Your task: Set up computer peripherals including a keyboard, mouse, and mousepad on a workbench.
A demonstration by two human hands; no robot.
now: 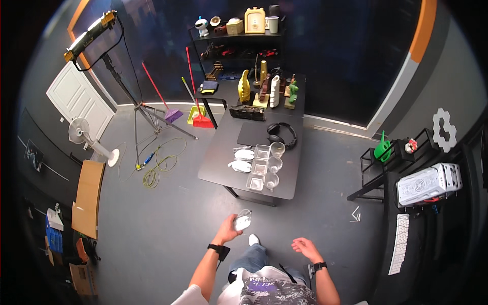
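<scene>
My left hand [229, 231] is closed around what looks like a white corded mouse [242, 221], with its thin cord looped above it. It is held in front of me, short of the table's near edge. My right hand [305, 247] hangs over the floor to the right, fingers apart and holding nothing. On the black table [216, 168] lie two similar white mice [244, 154] with cords. Beside them stand three clear square containers [260, 166] in a column, and right of these, three clear round cups [274, 164].
Black headphones [282, 135], a dark mat [252, 133] and several ornaments [274, 91] are farther back on the table. A tripod lamp [137, 104], a coiled yellow-green hose [155, 175] and a white fan [96, 140] stand left. Right is a white computer case [419, 186].
</scene>
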